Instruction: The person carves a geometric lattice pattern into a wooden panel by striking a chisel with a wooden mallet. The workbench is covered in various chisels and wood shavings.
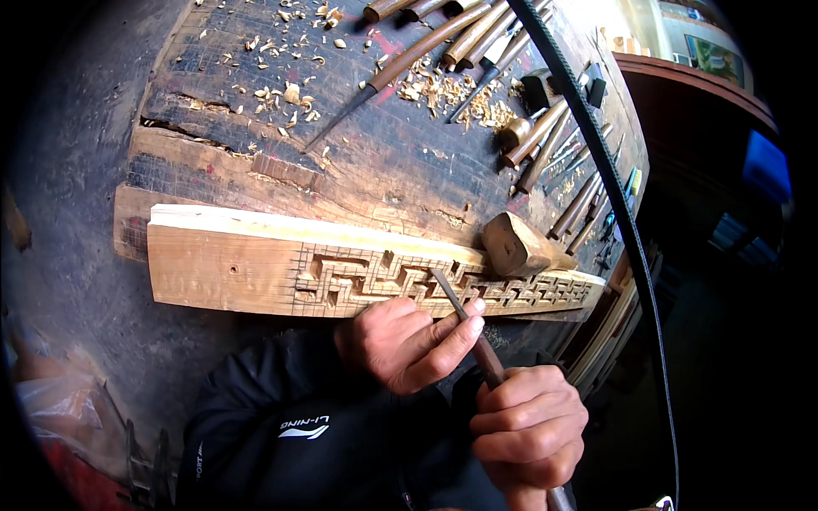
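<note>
A chisel [486,355] with a brown wooden handle slants across the front of a long pale board [221,260]. My right hand [530,430] is wrapped round its handle. Higher up, my left hand [409,345] pinches the metal blade between fingers and thumb, close to the board's near edge. The blade's tip meets the carved fretwork pattern [366,277], a band of angular grooves with pencilled grid lines. The board's left end is uncarved, with a small dark knot. Just beyond the board, a wooden mallet [511,244] lies with its head touching or nearly touching it.
The worn, cracked workbench [341,162] carries several wood-handled chisels [426,51] at the back and more tools [545,145] on the right. Wood shavings [290,94] are scattered about. A dark cord [596,145] crosses the view on the right. A blue object [767,166] stands far right.
</note>
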Demonstrator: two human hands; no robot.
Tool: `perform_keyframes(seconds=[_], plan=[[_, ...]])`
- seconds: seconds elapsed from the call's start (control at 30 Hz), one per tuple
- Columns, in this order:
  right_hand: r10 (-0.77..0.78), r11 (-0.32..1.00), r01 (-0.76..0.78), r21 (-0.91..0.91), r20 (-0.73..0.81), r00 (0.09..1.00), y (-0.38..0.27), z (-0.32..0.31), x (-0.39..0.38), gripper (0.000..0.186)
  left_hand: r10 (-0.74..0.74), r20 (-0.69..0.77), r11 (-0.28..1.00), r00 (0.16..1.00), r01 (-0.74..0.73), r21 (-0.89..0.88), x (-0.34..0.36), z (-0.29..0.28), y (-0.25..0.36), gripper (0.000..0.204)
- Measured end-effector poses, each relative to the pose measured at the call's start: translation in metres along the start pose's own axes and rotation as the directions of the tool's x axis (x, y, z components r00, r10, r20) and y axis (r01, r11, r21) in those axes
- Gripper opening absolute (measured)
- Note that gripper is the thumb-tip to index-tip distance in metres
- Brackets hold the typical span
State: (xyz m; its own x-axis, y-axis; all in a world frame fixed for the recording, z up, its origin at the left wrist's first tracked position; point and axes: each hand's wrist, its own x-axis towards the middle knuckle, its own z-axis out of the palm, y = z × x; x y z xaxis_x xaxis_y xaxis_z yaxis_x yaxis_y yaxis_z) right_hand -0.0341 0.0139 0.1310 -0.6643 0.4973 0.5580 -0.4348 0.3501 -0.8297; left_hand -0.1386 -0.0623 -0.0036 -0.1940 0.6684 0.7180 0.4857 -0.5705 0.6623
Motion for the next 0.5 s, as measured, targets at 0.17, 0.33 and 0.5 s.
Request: perform_keyframes(seconds=[0.17,0.33,0.5], plan=[[-0.099,0.971,0.030,-0.237,-0.287,0.953,-0.023,0.012,-0.021,0.044,-0.018,0.077,0.998,0.997,0.023,-0.064,-0.001,0.002,0.004,0.047],[-0.057,0.962,-0.050,-0.267,-0.379,0.924,-0.039,0.033,-0.042,0.026,0.019,0.065,0.994,0.998,-0.012,-0.106,-0.003,-0.005,0.004,0.046],[-0.272,0.910,0.134,-0.393,-0.319,0.908,-0.029,0.024,-0.033,0.034,0.055,0.169,0.997,0.984,-0.045,-0.061,-0.003,-0.007,0.002,0.045]])
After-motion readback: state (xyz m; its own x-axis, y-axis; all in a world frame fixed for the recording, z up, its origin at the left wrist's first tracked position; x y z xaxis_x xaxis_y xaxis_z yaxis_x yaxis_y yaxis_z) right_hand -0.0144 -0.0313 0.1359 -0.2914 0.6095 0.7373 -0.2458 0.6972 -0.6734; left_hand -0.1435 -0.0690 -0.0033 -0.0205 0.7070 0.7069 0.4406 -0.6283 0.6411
